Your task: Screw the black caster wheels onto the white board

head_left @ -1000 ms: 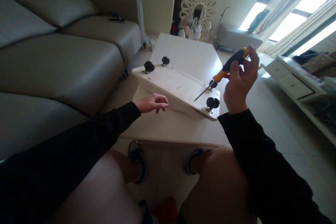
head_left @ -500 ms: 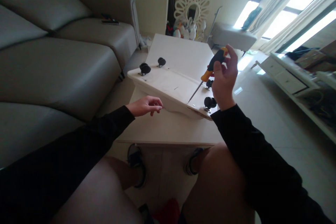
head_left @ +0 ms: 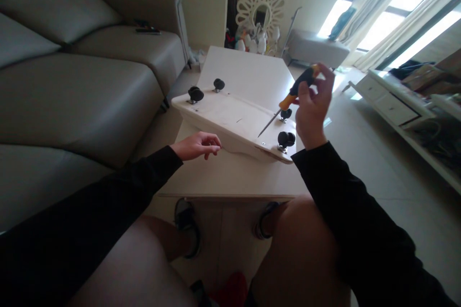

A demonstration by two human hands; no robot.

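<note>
My right hand (head_left: pixel 314 110) grips a screwdriver (head_left: pixel 290 100) with a black and yellow handle, its shaft slanting down to the left. The tip is close to a white board (head_left: pixel 230 117); whether it touches I cannot tell. Beside the tip is a small round metal spot (head_left: pixel 263 143), near a black caster (head_left: pixel 286 139). More black casters stand up from the board, one at the left corner (head_left: pixel 195 94), one behind it (head_left: pixel 218 84) and another at the right (head_left: pixel 285 114). My left hand (head_left: pixel 197 146) is by the board's front edge, thumb and forefinger pinched together; anything between them is too small to make out.
The board lies on a white table (head_left: pixel 216 177) in front of my knees. A grey sofa (head_left: pixel 79 86) flanks it on the left. To the right stands a white cabinet (head_left: pixel 391 105) with drawers. A white petal-framed mirror (head_left: pixel 247 5) and a grey bench (head_left: pixel 315 48) are at the back.
My right hand has shifted slightly right with the screwdriver, whose shaft now leans lower. My left hand keeps its pose by the board's edge. The whole view has shifted a little.
</note>
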